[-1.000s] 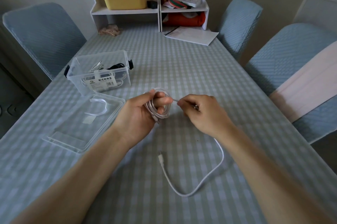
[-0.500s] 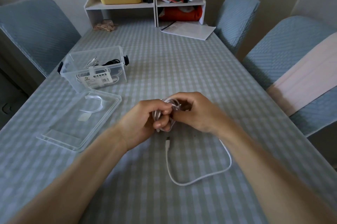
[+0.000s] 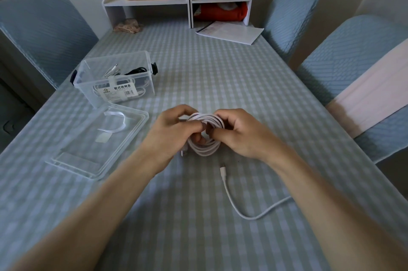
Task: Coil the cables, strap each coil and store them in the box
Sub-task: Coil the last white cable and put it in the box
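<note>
White cable was mostly coiled, gripped by both the left hand and right hand; its tail, strapping and the box remained.

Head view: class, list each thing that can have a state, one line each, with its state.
white cable: mostly coiled, tail loose on the table
left hand: grips the coil
right hand: pinches the coil
clear box: open, cables inside
lid: off, flat beside the box
white strap: unused, lying on the lid
</note>
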### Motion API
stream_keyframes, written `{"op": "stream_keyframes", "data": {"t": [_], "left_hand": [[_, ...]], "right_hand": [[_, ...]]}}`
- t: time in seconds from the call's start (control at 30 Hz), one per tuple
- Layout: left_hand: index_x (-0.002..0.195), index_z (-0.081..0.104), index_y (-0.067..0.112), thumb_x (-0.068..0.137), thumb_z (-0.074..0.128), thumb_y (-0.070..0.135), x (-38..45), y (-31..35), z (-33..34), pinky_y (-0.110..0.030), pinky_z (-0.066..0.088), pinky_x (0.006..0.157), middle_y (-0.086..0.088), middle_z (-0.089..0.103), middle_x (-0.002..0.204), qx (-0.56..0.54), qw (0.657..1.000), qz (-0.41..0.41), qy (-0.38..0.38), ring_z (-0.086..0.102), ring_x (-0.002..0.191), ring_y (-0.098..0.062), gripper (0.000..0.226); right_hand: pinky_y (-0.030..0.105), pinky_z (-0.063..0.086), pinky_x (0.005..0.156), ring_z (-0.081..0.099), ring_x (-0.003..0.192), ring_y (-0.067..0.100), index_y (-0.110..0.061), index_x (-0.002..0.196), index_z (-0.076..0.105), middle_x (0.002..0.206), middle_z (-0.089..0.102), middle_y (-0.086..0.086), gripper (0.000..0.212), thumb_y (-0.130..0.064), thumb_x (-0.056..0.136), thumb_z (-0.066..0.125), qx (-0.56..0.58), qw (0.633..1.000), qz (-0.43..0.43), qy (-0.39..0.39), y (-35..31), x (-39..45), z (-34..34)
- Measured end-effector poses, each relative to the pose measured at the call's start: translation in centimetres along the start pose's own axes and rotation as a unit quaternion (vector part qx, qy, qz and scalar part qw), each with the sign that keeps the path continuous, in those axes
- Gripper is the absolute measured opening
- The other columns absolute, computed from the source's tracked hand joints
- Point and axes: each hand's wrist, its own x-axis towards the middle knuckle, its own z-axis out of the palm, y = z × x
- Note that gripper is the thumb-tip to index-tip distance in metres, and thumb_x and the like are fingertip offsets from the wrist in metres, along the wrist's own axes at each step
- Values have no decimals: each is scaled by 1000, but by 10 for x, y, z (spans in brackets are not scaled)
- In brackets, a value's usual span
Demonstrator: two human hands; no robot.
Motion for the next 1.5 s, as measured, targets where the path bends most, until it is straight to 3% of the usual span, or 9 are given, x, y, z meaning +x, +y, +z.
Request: {"op": "stream_keyframes", "data": {"t": [0.1, 0.2, 0.5, 0.73, 0.87, 0.97, 1.13, 1.3, 1.5], "left_hand": [[81, 65, 21, 81, 72, 18, 0, -4, -4, -14, 42, 55, 4, 64, 60, 235, 955, 151, 103, 59, 56, -7, 8], [73, 57, 15, 79, 70, 20, -1, -8, -2, -22, 34, 48, 4, 55, 55, 364, 896, 225, 123, 52, 53, -17, 15], [72, 53, 16, 88, 48, 34, -7, 1, -2, -31, 28, 50, -3, 54, 66, 528, 832, 113, 125, 53, 64, -31, 25], [101, 47, 21, 94, 42, 27, -17, 2, 10, -33, 33, 56, 3, 40, 65, 557, 813, 166, 30, 47, 63, -26, 11], [88, 50, 23, 88, 44, 19, -12, 2, -1, -35, 37, 54, 3, 49, 62, 460, 867, 186, 42, 53, 61, -27, 7], [82, 53, 20, 85, 40, 22, -12, -1, -5, -34, 38, 56, 7, 50, 74, 470, 842, 261, 44, 52, 64, -22, 13], [61, 59, 24, 75, 52, 7, -11, 6, 0, -21, 41, 61, 3, 56, 65, 112, 984, 63, -120, 51, 62, -9, 23], [64, 52, 7, 60, 50, 10, -14, 11, -1, -28, 43, 70, -11, 47, 54, -283, 932, -61, -220, 48, 66, -25, 6], [63, 42, 16, 91, 52, 30, -15, 16, 7, -21, 35, 54, 6, 26, 40, -336, 933, -89, -93, 25, 45, -11, 33]], "right_hand": [[47, 45, 67, 54, 66, 25, -8, 85, 66, 78, 62, 22, 29, -37, 79, 62, 49, 998, 29, 13, -1, 1, 1], [51, 51, 80, 64, 76, 31, -15, 86, 68, 82, 69, 14, 32, -46, 82, 64, 66, 996, 52, -1, -4, 1, 4], [25, 41, 52, 51, 50, 5, -19, 62, 57, 53, 56, -10, 31, -30, 88, 69, -80, 994, 35, 68, -7, 1, 8], [32, 45, 67, 61, 73, 16, -24, 82, 57, 76, 67, -7, 19, -43, 83, 61, -298, 946, 61, 111, -4, 4, 2], [33, 36, 62, 53, 71, 23, -22, 67, 48, 66, 52, -4, 30, -41, 90, 52, -346, 934, 53, 66, -9, 9, 9], [34, 36, 56, 54, 65, 23, -17, 62, 50, 59, 52, 0, 36, -43, 86, 50, -289, 954, 78, 21, -5, 12, 5], [42, 45, 56, 51, 49, 11, -12, 60, 60, 54, 59, 3, 55, -64, 64, 43, -168, 983, 70, 11, 7, 10, -1], [47, 53, 67, 66, 67, 19, -13, 70, 68, 66, 68, 4, 69, -72, 70, 32, -189, 980, 64, 19, 9, 12, 0], [30, 32, 48, 40, 42, 8, -15, 51, 44, 44, 42, -7, 63, -66, 87, 50, -162, 986, 27, 36, 5, 5, 2]]}}
